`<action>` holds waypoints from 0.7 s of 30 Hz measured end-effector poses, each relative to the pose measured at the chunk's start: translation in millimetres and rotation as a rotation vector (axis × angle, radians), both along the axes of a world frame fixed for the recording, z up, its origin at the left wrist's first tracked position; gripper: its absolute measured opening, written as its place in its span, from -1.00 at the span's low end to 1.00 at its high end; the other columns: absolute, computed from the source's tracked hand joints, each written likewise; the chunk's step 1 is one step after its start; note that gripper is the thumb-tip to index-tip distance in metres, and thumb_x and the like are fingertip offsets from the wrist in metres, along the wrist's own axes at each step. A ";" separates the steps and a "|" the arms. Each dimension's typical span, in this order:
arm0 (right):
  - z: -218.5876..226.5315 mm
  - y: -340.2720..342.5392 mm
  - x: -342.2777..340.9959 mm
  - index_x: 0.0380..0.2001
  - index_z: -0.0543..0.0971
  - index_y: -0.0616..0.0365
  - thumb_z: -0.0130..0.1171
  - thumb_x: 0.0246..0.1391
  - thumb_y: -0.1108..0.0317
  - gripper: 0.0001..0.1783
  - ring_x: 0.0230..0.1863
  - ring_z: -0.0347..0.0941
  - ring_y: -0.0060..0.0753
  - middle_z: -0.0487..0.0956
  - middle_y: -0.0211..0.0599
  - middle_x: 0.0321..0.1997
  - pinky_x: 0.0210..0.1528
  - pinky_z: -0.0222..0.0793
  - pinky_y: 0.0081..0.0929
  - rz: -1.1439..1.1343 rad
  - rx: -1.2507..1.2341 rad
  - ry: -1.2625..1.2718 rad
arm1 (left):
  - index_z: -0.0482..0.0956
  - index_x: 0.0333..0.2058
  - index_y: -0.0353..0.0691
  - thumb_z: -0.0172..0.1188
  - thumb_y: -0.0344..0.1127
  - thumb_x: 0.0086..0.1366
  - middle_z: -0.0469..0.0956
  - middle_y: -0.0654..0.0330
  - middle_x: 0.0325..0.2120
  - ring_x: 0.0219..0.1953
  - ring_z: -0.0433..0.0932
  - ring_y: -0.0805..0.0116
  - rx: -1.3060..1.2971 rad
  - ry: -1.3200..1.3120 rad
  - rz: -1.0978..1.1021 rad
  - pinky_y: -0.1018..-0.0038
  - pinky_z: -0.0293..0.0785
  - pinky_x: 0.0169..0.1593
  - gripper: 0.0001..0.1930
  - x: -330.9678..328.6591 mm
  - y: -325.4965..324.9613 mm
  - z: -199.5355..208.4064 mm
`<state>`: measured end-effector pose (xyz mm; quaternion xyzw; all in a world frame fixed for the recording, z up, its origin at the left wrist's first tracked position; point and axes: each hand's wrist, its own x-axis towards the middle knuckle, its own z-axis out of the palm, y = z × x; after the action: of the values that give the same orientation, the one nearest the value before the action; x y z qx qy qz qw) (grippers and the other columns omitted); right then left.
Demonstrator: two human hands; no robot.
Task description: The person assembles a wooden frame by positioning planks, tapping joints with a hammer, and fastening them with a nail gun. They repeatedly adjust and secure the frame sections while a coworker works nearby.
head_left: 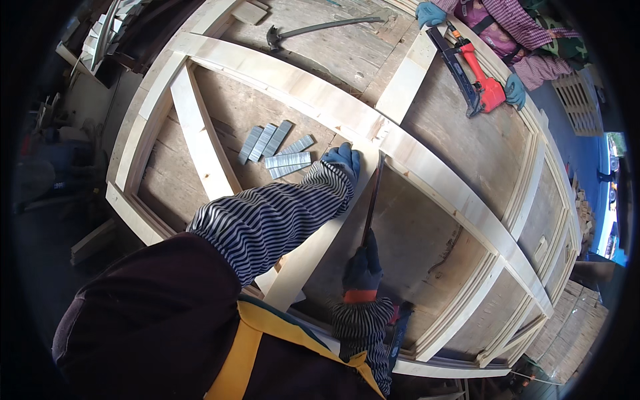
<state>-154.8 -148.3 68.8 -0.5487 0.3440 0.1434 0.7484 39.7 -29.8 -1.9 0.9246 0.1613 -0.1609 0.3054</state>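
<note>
My left hand (343,159), in a blue glove, is closed over a pale wooden slat (320,235) where it meets the long middle rail (347,120) of a wooden frame. My right hand (363,267), also gloved, is wrapped round a slim dark metal bar (375,200). The bar points away from me, and its far end touches or nearly touches the slat's joint with the rail. Left of my left hand, several strips of grey staples (273,141) lie on the plywood inside the frame. My left forearm hides part of the slat.
Across the frame, a co-worker's gloved hands (515,91) are at a red and black nail gun (485,92). A dark hooked pry bar (320,28) lies at the far left. Beside my right forearm sits a partly hidden dark tool (400,327). More slats (200,133) cross the frame.
</note>
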 end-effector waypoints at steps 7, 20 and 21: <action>77.5 -9.6 33.3 0.39 0.42 -0.08 -0.02 0.41 0.48 -0.47 -0.71 0.23 -0.76 0.41 -0.65 -0.57 -0.71 0.19 -0.70 -0.068 0.102 0.218 | 0.39 0.26 -0.15 -0.11 0.03 0.51 0.56 -0.19 0.09 0.12 0.55 -0.20 0.020 0.008 -0.042 -0.02 0.47 0.20 -0.49 2.3 -6.0 -4.0; -102.1 2.4 -39.9 0.45 0.27 0.28 -0.13 0.46 0.54 -0.47 0.43 0.32 -0.35 0.34 -0.15 0.50 0.40 0.26 -0.49 -0.318 0.708 -0.462 | 0.41 0.24 -0.21 -0.07 -0.05 0.53 0.55 -0.24 0.06 0.10 0.55 -0.21 0.003 -0.092 -0.004 -0.01 0.49 0.19 -0.53 2.4 -5.2 4.1; -108.6 0.6 -44.3 0.44 0.27 0.29 -0.13 0.47 0.53 -0.48 0.44 0.32 -0.32 0.33 -0.12 0.51 0.42 0.26 -0.46 -0.171 0.243 -0.506 | 0.41 0.23 -0.21 -0.06 -0.05 0.53 0.55 -0.24 0.06 0.10 0.55 -0.21 0.001 -0.090 -0.001 -0.01 0.49 0.18 -0.53 0.3 -4.9 5.4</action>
<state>-199.2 -147.7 -39.8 -0.4423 0.1716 -0.0216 0.8801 40.0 -34.7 3.5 0.9312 0.1471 -0.1192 0.3116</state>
